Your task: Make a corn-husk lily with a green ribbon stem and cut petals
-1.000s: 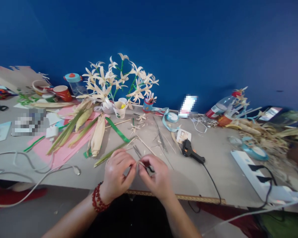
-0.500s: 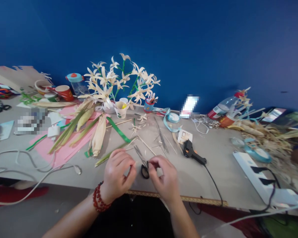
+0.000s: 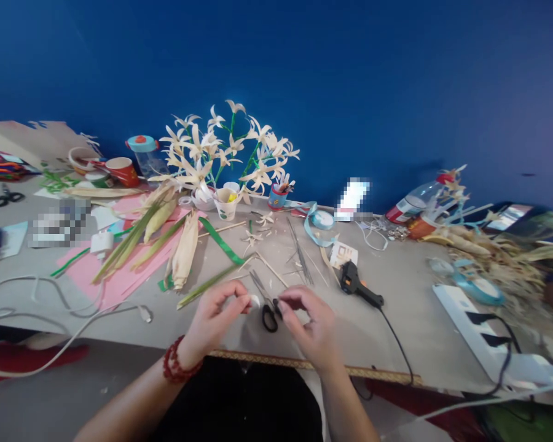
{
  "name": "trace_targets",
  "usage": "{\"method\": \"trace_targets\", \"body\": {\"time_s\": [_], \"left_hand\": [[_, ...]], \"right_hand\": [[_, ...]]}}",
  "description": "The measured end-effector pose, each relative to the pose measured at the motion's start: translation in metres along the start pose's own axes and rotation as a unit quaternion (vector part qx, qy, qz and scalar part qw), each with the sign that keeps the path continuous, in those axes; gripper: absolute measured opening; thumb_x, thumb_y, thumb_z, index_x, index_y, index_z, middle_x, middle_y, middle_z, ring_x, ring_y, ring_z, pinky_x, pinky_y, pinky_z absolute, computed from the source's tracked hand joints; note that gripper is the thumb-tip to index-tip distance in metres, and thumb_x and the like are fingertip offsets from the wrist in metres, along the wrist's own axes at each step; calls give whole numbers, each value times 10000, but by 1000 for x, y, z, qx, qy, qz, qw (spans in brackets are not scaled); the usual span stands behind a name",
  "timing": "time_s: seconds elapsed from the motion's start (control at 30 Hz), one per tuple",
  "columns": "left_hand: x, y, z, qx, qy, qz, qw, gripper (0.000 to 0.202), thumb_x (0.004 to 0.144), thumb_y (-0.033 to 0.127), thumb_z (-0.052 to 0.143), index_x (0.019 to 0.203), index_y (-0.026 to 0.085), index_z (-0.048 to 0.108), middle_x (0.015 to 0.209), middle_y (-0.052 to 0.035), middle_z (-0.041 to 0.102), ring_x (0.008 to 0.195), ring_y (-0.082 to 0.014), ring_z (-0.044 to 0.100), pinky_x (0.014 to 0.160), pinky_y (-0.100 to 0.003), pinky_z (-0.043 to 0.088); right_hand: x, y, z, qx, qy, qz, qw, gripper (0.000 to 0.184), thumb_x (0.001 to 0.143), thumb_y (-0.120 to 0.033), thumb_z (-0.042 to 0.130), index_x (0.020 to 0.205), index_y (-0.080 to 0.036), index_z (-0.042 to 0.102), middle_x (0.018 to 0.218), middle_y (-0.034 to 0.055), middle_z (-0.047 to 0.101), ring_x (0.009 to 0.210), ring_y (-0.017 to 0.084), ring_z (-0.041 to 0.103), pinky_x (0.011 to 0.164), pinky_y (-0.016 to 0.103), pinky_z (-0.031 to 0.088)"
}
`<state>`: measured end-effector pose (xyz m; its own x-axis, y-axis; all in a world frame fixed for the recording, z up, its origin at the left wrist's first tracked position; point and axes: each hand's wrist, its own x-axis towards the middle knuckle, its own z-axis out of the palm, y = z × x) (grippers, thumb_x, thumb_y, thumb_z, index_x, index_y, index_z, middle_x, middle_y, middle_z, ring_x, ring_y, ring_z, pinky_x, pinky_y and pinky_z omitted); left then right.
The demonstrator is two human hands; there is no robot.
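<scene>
My left hand [image 3: 217, 314], with red beads at the wrist, pinches a small pale piece [image 3: 255, 301] between thumb and fingertips; its kind is too small to tell. Across a narrow gap, my right hand [image 3: 311, 322] has its thumb and forefinger pressed together. Whatever those fingers hold, if anything, does not show. Between the hands, black-handled scissors [image 3: 270, 319] lie on the table, blades pointing away, one handle close to my right fingertips. Just beyond are thin dry strips [image 3: 271, 270], a green ribbon [image 3: 221, 239] and a corn husk [image 3: 184, 252].
Pale husk flowers [image 3: 230, 147] stand at the back by a paper cup [image 3: 225, 205]. To the right lie a black glue gun [image 3: 362, 285] with its cord, a roll of blue ribbon [image 3: 322, 219] and a power strip [image 3: 465, 331]. Pink paper [image 3: 90, 276] and white cables lie left.
My left hand has turned and its fingers have straightened somewhat, bringing the pale piece into sight. My right hand has shifted slightly right, showing more of the scissors' handles.
</scene>
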<state>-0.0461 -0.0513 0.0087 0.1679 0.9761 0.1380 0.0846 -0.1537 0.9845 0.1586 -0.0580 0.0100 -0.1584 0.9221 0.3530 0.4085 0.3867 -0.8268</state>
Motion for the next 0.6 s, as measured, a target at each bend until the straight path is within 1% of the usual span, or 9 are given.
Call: {"method": "trace_targets", "body": {"time_s": [0.07, 0.17, 0.27, 0.33, 0.37, 0.4, 0.43, 0.53, 0.6], "left_hand": [[2, -1, 5, -165, -56, -109, 979, 207, 854, 255, 542, 670, 162, 562, 642, -20, 553, 627, -149, 524, 691, -311, 462], [4, -5, 12, -319, -118, -221, 914, 179, 799, 226, 555, 638, 148, 569, 565, -15, 526, 562, -136, 495, 679, -317, 460], [3, -9, 16, -386, -165, -278, 864, 187, 774, 226, 530, 609, 147, 572, 483, 0, 460, 504, -128, 445, 647, -323, 459], [2, -10, 16, -400, -189, -294, 847, 210, 780, 250, 516, 600, 152, 563, 486, 6, 433, 493, -123, 422, 642, -329, 463], [1, -10, 16, -396, -191, -294, 849, 213, 786, 265, 518, 610, 152, 565, 508, 2, 442, 499, -124, 427, 639, -328, 463], [0, -11, 16, -379, -181, -286, 861, 211, 794, 278, 527, 632, 151, 572, 542, -6, 465, 520, -129, 446, 638, -324, 462], [0, -11, 16, -351, -161, -264, 884, 201, 803, 289, 542, 664, 149, 585, 587, -17, 495, 556, -137, 471, 645, -319, 460], [-3, -10, 16, -228, -63, -145, 961, 154, 823, 308, 604, 803, 157, 624, 751, -42, 568, 720, -163, 519, 696, -296, 448], [-4, -10, 17, -171, -38, -88, 981, 155, 830, 321, 630, 833, 166, 622, 792, -41, 577, 768, -166, 515, 708, -285, 440]], "right_hand": [[3, -5, 2, 91, -55, 1, 994, 169, 873, -183, 550, 1016, -204, 637, 968, 68, 637, 790, 162, 624, 711, 280, 529], [10, -12, 6, 164, -101, -8, 981, 235, 869, -216, 574, 1093, -222, 647, 1037, 75, 609, 822, 166, 623, 752, 315, 539], [16, -13, 9, 161, -107, -13, 981, 96, 860, -260, 604, 887, -211, 682, 882, 53, 614, 775, 172, 604, 718, 320, 520], [18, -11, 12, 173, -97, 12, 980, 128, 849, -298, 622, 764, -206, 651, 785, 39, 604, 733, 172, 586, 670, 308, 505], [18, -9, 13, 193, -90, 36, 976, 152, 840, -318, 631, 739, -204, 634, 752, 32, 597, 701, 167, 573, 637, 296, 495], [17, -7, 15, 220, -84, 67, 970, 171, 830, -336, 640, 726, -202, 621, 725, 23, 589, 664, 157, 557, 602, 280, 483], [16, -5, 18, 250, -77, 102, 960, 188, 818, -348, 653, 712, -198, 610, 700, 14, 580, 629, 145, 539, 573, 265, 469], [12, 2, 25, 320, -50, 188, 927, 213, 772, -349, 700, 683, -186, 595, 641, -10, 561, 548, 113, 491, 522, 234, 432], [9, 5, 29, 348, -29, 224, 910, 210, 754, -336, 723, 686, -179, 599, 626, -18, 554, 524, 99, 473, 501, 219, 413]]}}
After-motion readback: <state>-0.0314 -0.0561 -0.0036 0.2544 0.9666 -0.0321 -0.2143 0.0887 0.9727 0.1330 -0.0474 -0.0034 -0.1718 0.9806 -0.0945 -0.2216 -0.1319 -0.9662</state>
